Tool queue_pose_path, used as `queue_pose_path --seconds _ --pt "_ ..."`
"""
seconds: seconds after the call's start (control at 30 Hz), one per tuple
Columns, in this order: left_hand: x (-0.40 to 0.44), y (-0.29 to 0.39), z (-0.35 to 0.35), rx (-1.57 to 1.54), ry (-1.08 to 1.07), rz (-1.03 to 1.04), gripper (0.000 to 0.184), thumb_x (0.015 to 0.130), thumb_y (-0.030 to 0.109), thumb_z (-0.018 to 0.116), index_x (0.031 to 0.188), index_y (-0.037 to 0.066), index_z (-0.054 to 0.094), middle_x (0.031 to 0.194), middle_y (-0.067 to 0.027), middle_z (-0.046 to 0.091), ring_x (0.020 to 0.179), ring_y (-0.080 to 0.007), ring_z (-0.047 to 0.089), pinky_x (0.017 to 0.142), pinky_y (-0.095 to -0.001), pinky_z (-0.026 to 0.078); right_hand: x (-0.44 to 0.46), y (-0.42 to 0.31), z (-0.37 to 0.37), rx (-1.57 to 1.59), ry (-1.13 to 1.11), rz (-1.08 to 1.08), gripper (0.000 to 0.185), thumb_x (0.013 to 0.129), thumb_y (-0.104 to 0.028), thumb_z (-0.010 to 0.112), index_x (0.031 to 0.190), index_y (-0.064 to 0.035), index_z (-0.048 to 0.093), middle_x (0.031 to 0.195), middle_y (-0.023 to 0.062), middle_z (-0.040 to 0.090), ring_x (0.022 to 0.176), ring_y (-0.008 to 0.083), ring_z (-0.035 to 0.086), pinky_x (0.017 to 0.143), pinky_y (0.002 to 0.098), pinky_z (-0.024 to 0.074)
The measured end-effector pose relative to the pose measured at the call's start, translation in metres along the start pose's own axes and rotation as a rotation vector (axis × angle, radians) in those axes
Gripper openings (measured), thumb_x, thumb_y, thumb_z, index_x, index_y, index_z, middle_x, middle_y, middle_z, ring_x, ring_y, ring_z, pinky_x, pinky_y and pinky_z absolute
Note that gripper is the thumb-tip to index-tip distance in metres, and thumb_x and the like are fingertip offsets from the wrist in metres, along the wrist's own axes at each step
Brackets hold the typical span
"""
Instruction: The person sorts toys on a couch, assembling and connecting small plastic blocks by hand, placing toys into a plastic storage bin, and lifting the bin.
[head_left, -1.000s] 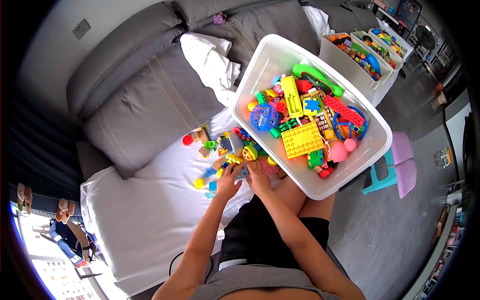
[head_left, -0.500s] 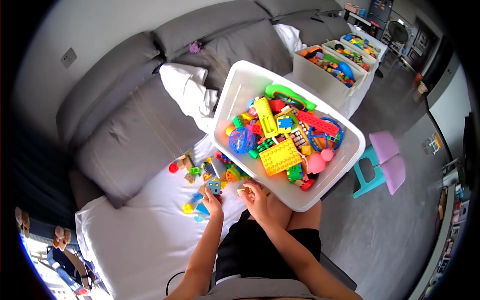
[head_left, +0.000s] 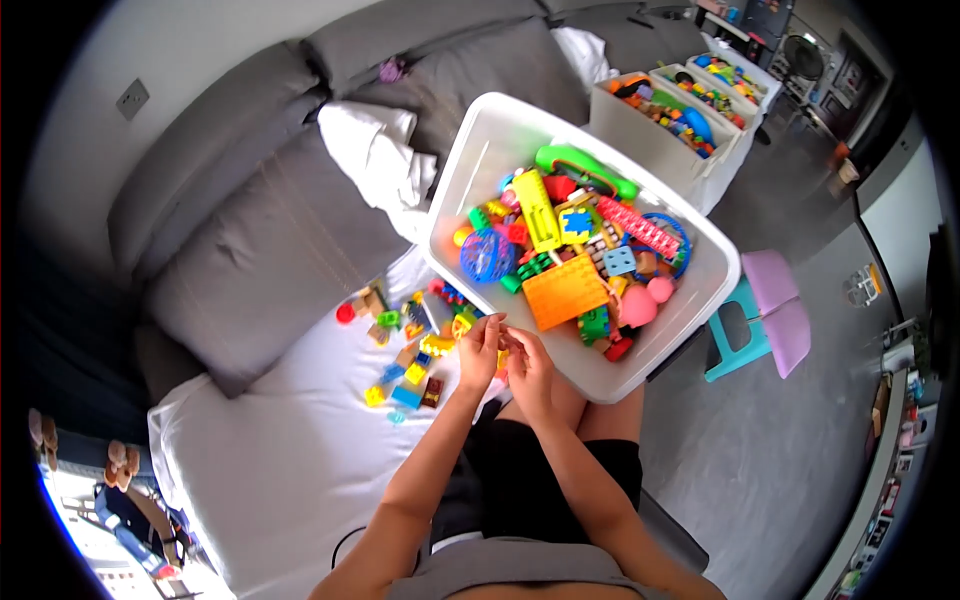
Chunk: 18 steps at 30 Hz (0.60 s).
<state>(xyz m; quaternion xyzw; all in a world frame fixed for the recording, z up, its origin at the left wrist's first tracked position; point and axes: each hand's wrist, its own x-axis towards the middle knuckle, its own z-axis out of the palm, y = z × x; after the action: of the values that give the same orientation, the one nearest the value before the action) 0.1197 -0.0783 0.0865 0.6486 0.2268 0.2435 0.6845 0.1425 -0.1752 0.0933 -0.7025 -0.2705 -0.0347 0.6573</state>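
Observation:
My left hand (head_left: 478, 352) and my right hand (head_left: 530, 372) meet beside the near left rim of the white plastic bin (head_left: 690, 372). Fingers of both hands are pinched together at the tips, and whatever lies between them is hidden or too small to name. A yellow toy piece (head_left: 463, 325) shows just behind my left fingers. Inside the bin are a grey-blue block (head_left: 619, 261), an orange-yellow building plate (head_left: 565, 292), a blue lattice ball (head_left: 488, 256) and a pink toy (head_left: 637, 306). Loose toys, among them a blue block (head_left: 405, 396) and a dark red block (head_left: 432, 391), lie left of my hands.
The toys rest on a white sheet (head_left: 270, 470) over the grey sofa (head_left: 270, 230). Further storage bins (head_left: 645, 130) full of toys stand at the back right. A teal and purple child's chair (head_left: 775, 300) is on the floor to the right.
The grey-blue block has gone from my left hand into the bin. My hands have come together and moved up toward the bin's rim. A dark red block now shows on the sheet.

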Motion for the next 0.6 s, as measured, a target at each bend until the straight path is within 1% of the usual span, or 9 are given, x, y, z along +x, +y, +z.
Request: queue_pose_path --seconds 0.07,0.1,0.13,0.17,0.23,0.3,0.4,0.43,0.6 --pt "-0.023 -0.026 -0.038 0.223 0.122 0.052 0.024 0.092 0.018 0.048 0.099 -0.001 0.061 0.078 -0.0064 0.065 0.058 -0.0074 0.056 0.052 -0.0213 0.045 -0.021 0.029 0.014 -0.150 -0.154 -0.015 0.027 0.076 0.004 0.056 0.101 -0.0029 0.056 0.099 0.0131 0.059 0.086 0.0263 0.060 0.067 0.0319 0.0498" --pt "-0.034 -0.034 -0.058 0.336 0.201 0.075 0.022 0.091 0.016 0.050 0.098 -0.001 0.062 0.077 -0.0070 0.065 0.059 -0.0085 0.057 0.053 -0.0226 0.045 -0.027 0.036 0.018 -0.306 -0.217 -0.100 0.030 0.073 0.000 0.059 0.102 -0.0042 0.055 0.098 0.0151 0.058 0.091 0.0295 0.058 0.067 0.0385 0.0495" --pt "-0.044 -0.032 -0.077 0.449 0.275 0.100 0.020 0.089 0.015 0.052 0.097 -0.001 0.062 0.077 -0.0076 0.066 0.059 -0.0096 0.057 0.054 -0.0240 0.046 -0.030 0.039 0.019 -0.412 -0.313 -0.132 0.036 0.070 -0.002 0.061 0.106 -0.0032 0.054 0.108 0.0150 0.056 0.096 0.0324 0.056 0.073 0.0374 0.0504" --pt "-0.054 -0.029 -0.094 0.497 0.322 0.009 0.017 0.087 0.014 0.055 0.095 0.001 0.062 0.079 -0.0099 0.066 0.060 -0.0127 0.059 0.054 -0.0252 0.047 -0.037 0.040 0.023 -0.460 -0.399 0.002 0.039 0.071 -0.006 0.061 0.109 -0.0048 0.053 0.113 0.0146 0.053 0.097 0.0325 0.056 0.073 0.0392 0.0501" --pt "-0.065 -0.054 -0.134 0.849 0.385 0.182 0.020 0.083 0.015 0.058 0.099 0.004 0.062 0.085 -0.0105 0.064 0.072 -0.0234 0.060 0.066 -0.0335 0.047 -0.045 0.040 0.029 -0.580 -0.541 0.144 0.043 0.071 -0.010 0.062 0.112 -0.0075 0.051 0.120 0.0141 0.048 0.097 0.0326 0.056 0.072 0.0407 0.0498" --pt "-0.078 -0.052 -0.152 1.058 0.330 0.212 0.032 0.076 0.020 0.064 0.106 0.009 0.060 0.093 -0.0093 0.060 0.088 -0.0307 0.054 0.081 -0.0410 0.043 -0.050 0.044 0.036 -0.724 -0.656 0.152 0.045 0.072 -0.013 0.062 0.115 -0.0097 0.049 0.123 0.0140 0.045 0.096 0.0324 0.057 0.072 0.0402 0.0498" --pt "-0.095 -0.055 -0.148 1.185 0.159 0.179 0.037 0.071 0.027 0.069 0.102 0.008 0.059 0.098 -0.0084 0.056 0.091 -0.0295 0.052 0.078 -0.0395 0.044 -0.053 0.051 0.040 -0.705 -0.723 0.072 0.042 0.071 -0.015 0.062 0.111 -0.0114 0.052 0.122 0.0132 0.046 0.091 0.0319 0.058 0.071 0.0399 0.0501" --pt "-0.097 -0.062 -0.144 1.227 0.111 0.209 0.046 0.068 0.032 0.071 0.107 0.011 0.059 0.100 -0.0068 0.055 0.093 -0.0292 0.051 0.078 -0.0396 0.044 -0.054 0.053 0.039 -0.669 -0.726 0.042 0.039 0.071 -0.014 0.062 0.109 -0.0111 0.053 0.121 0.0129 0.047 0.089 0.0317 0.059 0.070 0.0402 0.0501" --pt "-0.093 -0.061 -0.111 1.319 0.020 0.111 0.047 0.071 0.035 0.067 0.112 0.015 0.058 0.098 -0.0047 0.057 0.090 -0.0266 0.053 0.076 -0.0391 0.046 -0.058 0.064 0.037 -0.462 -0.738 -0.105 0.027 0.072 -0.011 0.061 0.098 -0.0096 0.057 0.109 0.0137 0.054 0.078 0.0312 0.061 0.062 0.0427 0.0497"
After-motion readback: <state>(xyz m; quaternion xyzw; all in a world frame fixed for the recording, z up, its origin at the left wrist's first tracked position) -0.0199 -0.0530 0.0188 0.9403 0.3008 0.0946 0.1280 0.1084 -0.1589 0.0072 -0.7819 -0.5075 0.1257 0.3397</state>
